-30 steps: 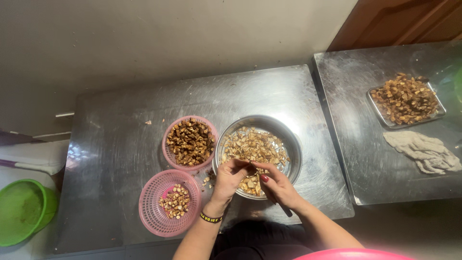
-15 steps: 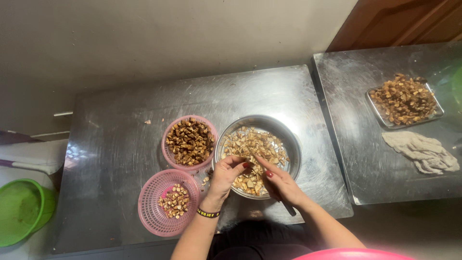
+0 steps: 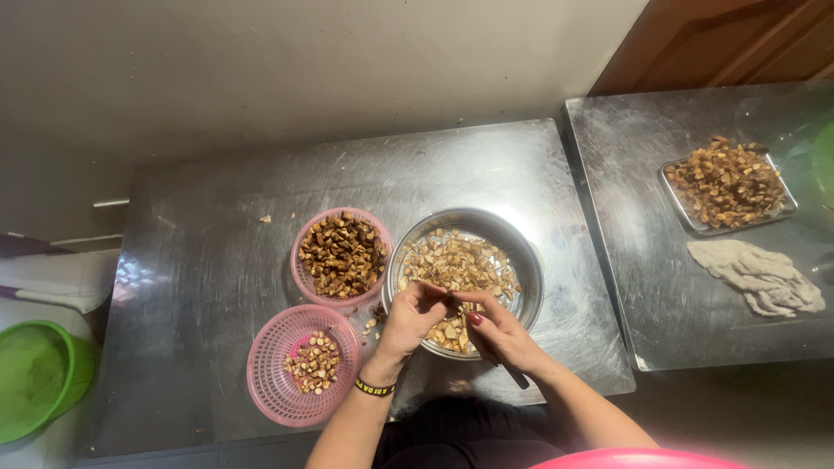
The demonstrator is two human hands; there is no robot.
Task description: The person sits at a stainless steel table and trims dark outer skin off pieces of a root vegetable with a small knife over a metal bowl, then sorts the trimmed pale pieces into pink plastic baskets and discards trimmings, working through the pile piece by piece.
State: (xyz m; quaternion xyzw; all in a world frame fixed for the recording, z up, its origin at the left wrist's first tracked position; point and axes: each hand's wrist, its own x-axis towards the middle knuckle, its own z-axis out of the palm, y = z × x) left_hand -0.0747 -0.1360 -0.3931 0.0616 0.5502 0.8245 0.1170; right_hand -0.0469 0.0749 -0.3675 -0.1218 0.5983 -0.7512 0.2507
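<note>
Hands meet over the near rim of the steel bowl (image 3: 530, 269), which sits mid-bench and holds pale chopped pieces (image 3: 456, 265). Left hand (image 3: 415, 314) is curled, fingertips pinching a small dark piece (image 3: 450, 303); black wristband (image 3: 373, 387) on that wrist. Right hand (image 3: 497, 334) is closed around a dark slim handle (image 3: 512, 373) that sticks out toward the body, blade end hidden; thumb with red nail presses in toward the same piece. Can't tell whether the right fingers actually touch the piece.

Left of the bowl, touching or just beside it: pink basket (image 3: 304, 274) full of dark brown pieces. Nearer the body, a second pink basket (image 3: 269, 382) with a small pile of pale bits. A few crumbs lie on the steel bench (image 3: 200, 287) between the baskets and the bowl.

Second bench (image 3: 643, 287) at right carries a metal tray (image 3: 695, 224) of brown pieces and a crumpled grey cloth (image 3: 760, 276), well apart from the hands. Green tub (image 3: 69, 382) at far left, off the bench.
</note>
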